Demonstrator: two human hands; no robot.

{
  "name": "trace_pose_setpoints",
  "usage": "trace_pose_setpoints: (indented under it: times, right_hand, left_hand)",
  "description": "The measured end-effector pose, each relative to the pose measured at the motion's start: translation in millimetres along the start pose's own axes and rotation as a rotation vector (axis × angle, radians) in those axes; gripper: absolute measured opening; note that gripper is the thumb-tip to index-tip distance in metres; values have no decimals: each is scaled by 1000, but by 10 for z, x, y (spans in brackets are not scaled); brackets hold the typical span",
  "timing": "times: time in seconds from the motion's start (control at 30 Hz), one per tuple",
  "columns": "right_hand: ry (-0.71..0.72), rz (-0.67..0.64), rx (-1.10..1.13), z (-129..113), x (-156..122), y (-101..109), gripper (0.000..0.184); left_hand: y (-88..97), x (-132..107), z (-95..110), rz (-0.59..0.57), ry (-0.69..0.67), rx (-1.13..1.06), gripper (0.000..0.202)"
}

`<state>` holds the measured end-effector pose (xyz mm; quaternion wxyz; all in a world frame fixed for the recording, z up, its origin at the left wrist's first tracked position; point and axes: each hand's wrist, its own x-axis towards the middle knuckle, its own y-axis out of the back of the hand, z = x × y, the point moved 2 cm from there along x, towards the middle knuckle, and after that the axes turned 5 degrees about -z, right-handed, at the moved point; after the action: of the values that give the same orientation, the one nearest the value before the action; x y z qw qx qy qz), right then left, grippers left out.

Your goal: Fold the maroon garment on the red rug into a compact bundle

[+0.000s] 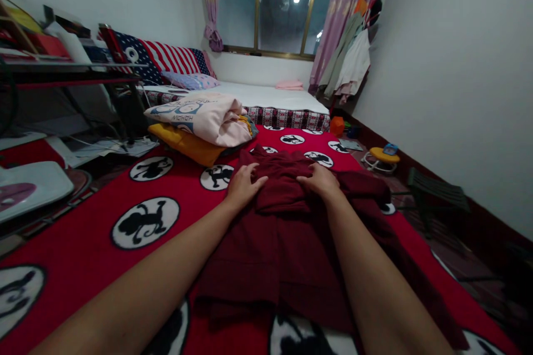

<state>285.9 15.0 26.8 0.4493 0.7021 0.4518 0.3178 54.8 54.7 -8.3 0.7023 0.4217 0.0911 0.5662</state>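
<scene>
A maroon garment (275, 255) lies spread on the red blanket in front of me, its upper part bunched and turned over in folds. One long part of it trails off to the right and toward me. My left hand (245, 184) rests on the left edge of the bunched cloth, thumb and fingers apart. At the right side of the same folds, my right hand (321, 179) touches the cloth with its thumb stretched inward and apart from the fingers. The outer fingers of both hands are partly hidden.
A pile of folded clothes, pink (208, 116) over mustard yellow (183, 141), sits at the far left of the red blanket (187, 255) with monkey figures. Left stand a cluttered desk (75, 69) and a white chair (33, 188). Right are a yellow stool (383, 155) and a dark folding stool (437, 191).
</scene>
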Motion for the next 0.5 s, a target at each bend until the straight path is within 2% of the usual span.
trace_pose_setpoints:
  times: [0.1,0.17,0.23,0.3,0.37,0.43,0.5]
  right_hand:
    - [46,-23,-20,-22,-12,35,41]
    - [106,71,32,-67,-11,67,30]
    - [184,252,102,-142,-31,109,31]
    - [266,426,128,-242,-84,129,38]
    - [355,493,99,-355,-154,85,45]
    - [471,383,14,-460,-212,-42,52]
    - [560,134,-111,-521,-250,-227,55]
  left_hand:
    - [35,41,-12,7,20,-76,46]
    - [54,39,-4,61,-5,-129,34]
    - [79,27,-5,163,-8,-180,22]
    - [99,19,-17,231,-16,-166,19]
    - [98,16,-31,224,-33,-67,25]
    - [70,12,-39,144,-27,81,36]
    - [20,4,-36,21,7,237,49]
